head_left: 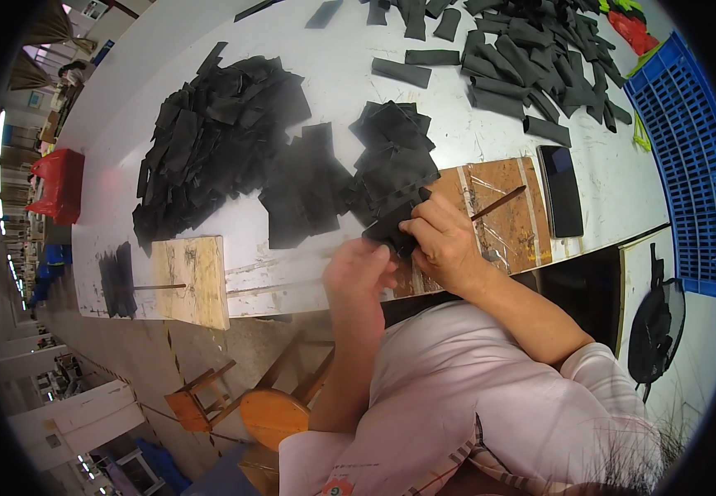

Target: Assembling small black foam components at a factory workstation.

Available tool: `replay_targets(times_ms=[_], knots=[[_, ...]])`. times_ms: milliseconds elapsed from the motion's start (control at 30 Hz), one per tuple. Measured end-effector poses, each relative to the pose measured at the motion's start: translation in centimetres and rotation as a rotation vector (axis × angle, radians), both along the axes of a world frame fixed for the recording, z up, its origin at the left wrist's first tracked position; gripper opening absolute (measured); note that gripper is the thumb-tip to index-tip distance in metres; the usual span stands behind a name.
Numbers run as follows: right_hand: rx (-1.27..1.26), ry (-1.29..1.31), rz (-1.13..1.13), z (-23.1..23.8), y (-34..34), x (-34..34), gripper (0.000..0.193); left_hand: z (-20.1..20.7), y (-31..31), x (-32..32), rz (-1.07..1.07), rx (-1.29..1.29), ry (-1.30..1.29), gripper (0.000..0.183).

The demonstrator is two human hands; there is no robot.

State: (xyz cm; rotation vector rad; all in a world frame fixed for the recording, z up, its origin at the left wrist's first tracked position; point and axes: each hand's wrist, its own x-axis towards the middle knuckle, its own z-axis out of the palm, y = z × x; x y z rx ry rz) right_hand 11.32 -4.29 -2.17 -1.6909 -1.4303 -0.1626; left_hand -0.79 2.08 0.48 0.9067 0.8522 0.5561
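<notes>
A dark fabric piece (391, 225) is between my hands, over the near edge of the table. My right hand (444, 240) is closed, thumb and fingers pinching the piece's right side. Curled in at its lower left end, my left hand (359, 269) has its fingertips on the fabric; it is slightly blurred. Just beyond them lies a stack of flat black fabric pieces (392, 157), with a few more flat pieces (304, 194) to its left. Under my right hand a brown wooden board (531, 223) carries a thin dark stick (500, 203).
A large heap of black pieces (209, 132) lies left; rolled black tubes (531, 62) heap up at the far right. A phone (562, 190) rests by the board, near a blue crate (680, 157). A pale wooden block (191, 281) sits at the front left edge, stools (275, 416) below.
</notes>
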Motion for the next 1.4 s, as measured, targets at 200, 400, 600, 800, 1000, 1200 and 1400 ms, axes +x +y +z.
replay_targets(times_ms=[200,400,600,800,1000,1200,1400], knots=[[0.048,-0.237,-0.014,-0.5,-0.5,0.2,0.012,0.0,0.1,0.1,0.008,-0.154,-0.051,0.007],[-0.132,-0.112,0.136,-1.1,-2.2,-0.3,0.027,-2.6,0.5,-0.5,-0.001,0.163,0.194,0.014],[-0.044,0.544,0.111,0.0,-3.1,-1.2,0.020,-2.5,-0.8,0.3,-0.070,0.552,0.154,0.009],[-0.119,0.183,-0.057,-0.7,-2.9,-1.5,0.008,-2.6,-2.4,1.6,-0.023,0.789,0.186,0.006],[-0.043,0.333,-0.142,-1.7,-3.3,-0.2,0.011,-2.6,-0.3,0.9,-0.119,0.101,-0.136,0.017],[-0.133,1.875,0.516,-1.9,-4.2,-0.2,0.012,-3.0,-0.2,0.0,-0.259,0.055,-0.083,0.022],[-0.184,1.702,0.486,-2.5,-3.6,-0.7,0.019,-4.1,-2.1,1.7,0.077,0.557,0.140,0.015]])
